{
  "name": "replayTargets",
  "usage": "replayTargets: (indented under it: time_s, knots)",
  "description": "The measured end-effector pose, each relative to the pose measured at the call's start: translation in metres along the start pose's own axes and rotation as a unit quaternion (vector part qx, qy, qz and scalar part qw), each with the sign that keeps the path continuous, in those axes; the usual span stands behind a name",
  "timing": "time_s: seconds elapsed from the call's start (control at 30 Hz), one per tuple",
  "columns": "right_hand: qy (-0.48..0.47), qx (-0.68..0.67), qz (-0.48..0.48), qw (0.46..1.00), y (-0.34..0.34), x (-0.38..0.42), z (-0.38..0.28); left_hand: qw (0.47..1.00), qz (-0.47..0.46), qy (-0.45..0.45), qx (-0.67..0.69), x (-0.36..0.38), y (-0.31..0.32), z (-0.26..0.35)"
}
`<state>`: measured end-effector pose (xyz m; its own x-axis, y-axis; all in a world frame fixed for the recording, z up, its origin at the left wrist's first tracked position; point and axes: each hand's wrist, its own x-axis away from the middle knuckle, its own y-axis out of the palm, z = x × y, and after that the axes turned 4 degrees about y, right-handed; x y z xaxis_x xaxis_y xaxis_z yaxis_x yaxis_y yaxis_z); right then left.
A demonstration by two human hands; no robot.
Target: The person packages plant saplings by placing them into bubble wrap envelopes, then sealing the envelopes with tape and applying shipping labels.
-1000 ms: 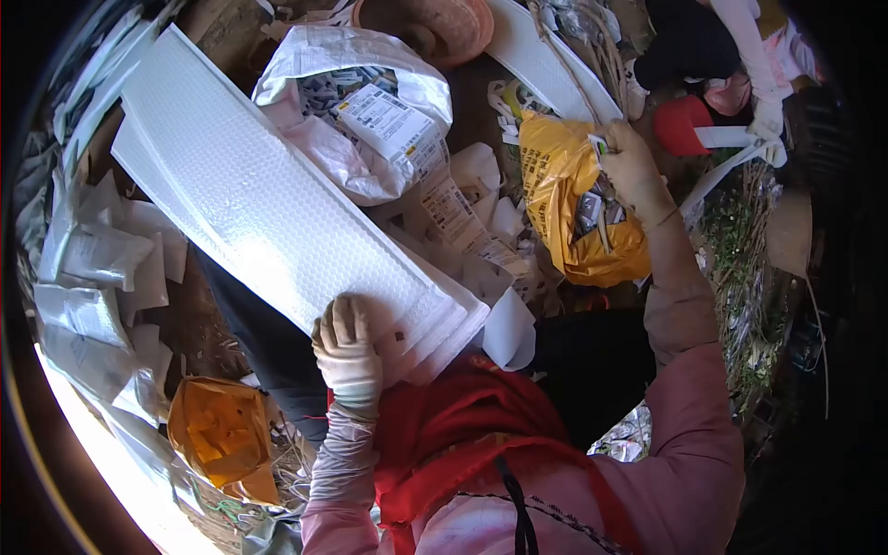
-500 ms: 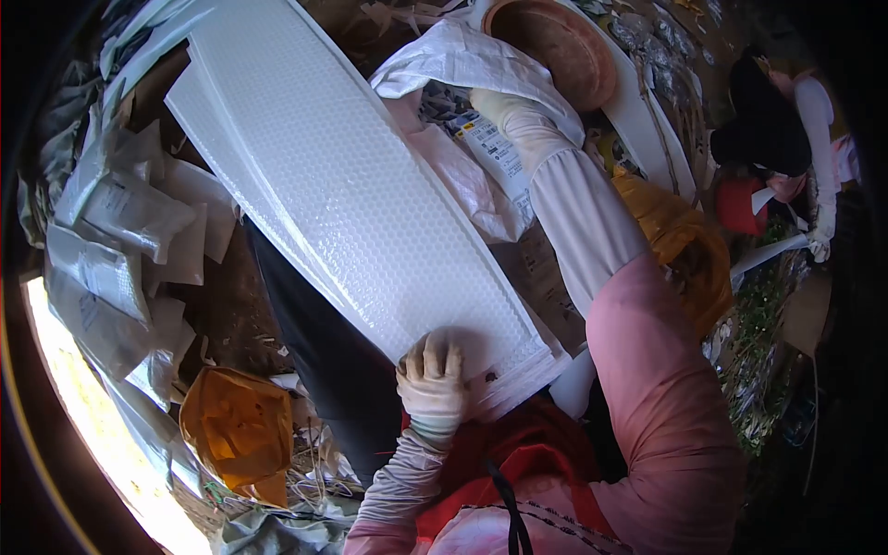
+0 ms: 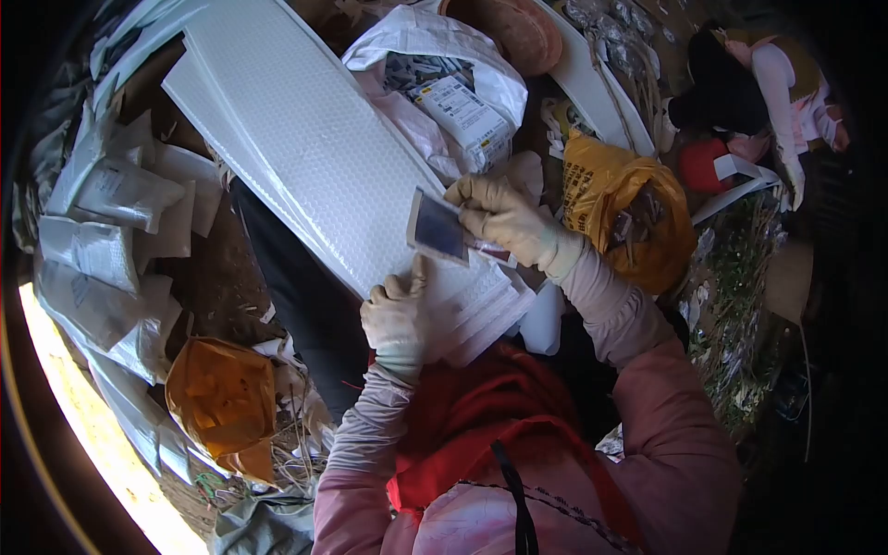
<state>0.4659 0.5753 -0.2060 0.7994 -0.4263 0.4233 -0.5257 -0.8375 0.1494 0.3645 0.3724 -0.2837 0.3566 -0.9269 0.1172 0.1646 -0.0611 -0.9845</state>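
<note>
My gloved right hand (image 3: 504, 220) pinches a small flat piece, a dark rectangle with a pale border (image 3: 438, 227), by its right edge. It is held above the bubble wrap sheets (image 3: 305, 139), which lie stacked across my lap. Just below the dark piece, my gloved left hand (image 3: 396, 319) is over the lower end of the stack, index finger stretched out and other fingers loosely bent, holding nothing. Beyond the stack stands an open white woven sack (image 3: 504, 79) with printed labels (image 3: 462, 113) and small dark pieces inside.
Clear bubble pouches (image 3: 120, 199) pile up at left, above an orange bag (image 3: 222, 398). An open yellow bag (image 3: 638, 217) with dark pieces stands at right. A brown bowl (image 3: 527, 37) is behind the sack. Another person (image 3: 782, 83) bends over white material at far right.
My right hand has come out of the white sack and back toward me, now with the dark flat piece. My left hand has lifted its index finger and shifted slightly up and left.
</note>
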Motion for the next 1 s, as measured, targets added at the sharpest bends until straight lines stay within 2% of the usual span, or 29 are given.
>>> replayTargets:
  time_s: [0.07,0.1,0.13,0.17,0.27,0.33,0.37,0.43,0.5,0.57,0.63,0.67,0.7,0.73,0.77,0.8,0.83,0.87,0.93,0.97,1.0]
  knots:
    - [0.105,0.056,-0.151,0.981,0.03,0.045,0.037,0.999,-0.044,-0.025,-0.016,-0.002,-0.001,-0.004]
    - [-0.082,0.409,-0.077,0.905,0.046,0.064,0.059,0.997,-0.058,0.016,-0.056,-0.006,-0.017,-0.002]
    - [0.037,0.415,-0.063,0.907,0.061,0.08,0.054,0.999,-0.02,0.016,-0.048,-0.005,-0.031,0.004]
    - [0.097,0.356,-0.017,0.929,0.07,0.082,0.061,0.999,-0.001,0.02,-0.045,-0.001,-0.044,0.011]
    - [0.05,0.282,0.119,0.951,0.07,0.066,0.072,0.996,0.057,0.065,-0.027,0.02,-0.072,0.033]
    - [0.02,0.32,0.168,0.932,0.08,0.055,0.071,0.996,0.074,0.045,0.004,0.041,-0.097,0.044]
    - [0.014,0.337,0.21,0.918,0.075,0.064,0.071,0.993,0.071,0.078,0.044,0.053,-0.103,0.061]
    - [-0.009,0.388,0.235,0.891,0.087,0.068,0.058,0.998,0.038,0.006,0.046,0.062,-0.131,0.074]
    - [-0.041,0.43,0.251,0.866,0.099,0.086,0.042,0.992,0.099,0.061,0.046,0.064,-0.122,0.053]
    - [-0.11,0.448,0.267,0.846,0.108,0.115,0.026,0.993,0.092,0.069,0.035,0.057,-0.128,0.038]
    - [-0.259,0.384,0.301,0.834,0.112,0.157,0.015,0.975,0.117,0.09,0.166,0.044,-0.129,0.022]
    - [-0.367,0.309,0.31,0.821,0.107,0.185,0.016,0.971,0.1,0.085,0.199,0.047,-0.135,0.029]
    - [-0.472,0.245,0.306,0.789,0.102,0.214,0.016,0.966,0.084,0.078,0.231,0.048,-0.148,0.037]
    - [-0.522,0.253,0.367,0.727,0.086,0.249,0.016,0.983,0.09,0.03,0.159,0.052,-0.161,0.041]
    - [-0.566,0.26,0.424,0.657,0.06,0.287,0.024,0.989,0.108,0.078,0.069,0.039,-0.155,0.014]
    - [-0.537,0.269,0.466,0.649,0.029,0.326,0.044,0.988,0.12,0.083,0.054,0.033,-0.153,-0.001]
    - [-0.463,0.271,0.557,0.634,0.002,0.366,0.072,0.987,0.133,0.086,0.039,0.031,-0.151,-0.011]
    - [-0.35,0.279,0.668,0.594,-0.027,0.401,0.104,0.986,0.136,0.094,0.017,0.03,-0.151,-0.021]
    - [-0.1,0.256,0.802,0.53,-0.082,0.461,0.172,0.985,0.143,0.096,-0.007,0.033,-0.155,-0.016]
    - [0.027,0.21,0.791,0.574,-0.107,0.49,0.218,0.985,0.143,0.093,-0.014,0.031,-0.152,-0.016]
    - [0.06,0.263,0.769,0.58,-0.139,0.513,0.289,0.985,0.144,0.088,-0.021,0.03,-0.148,-0.02]
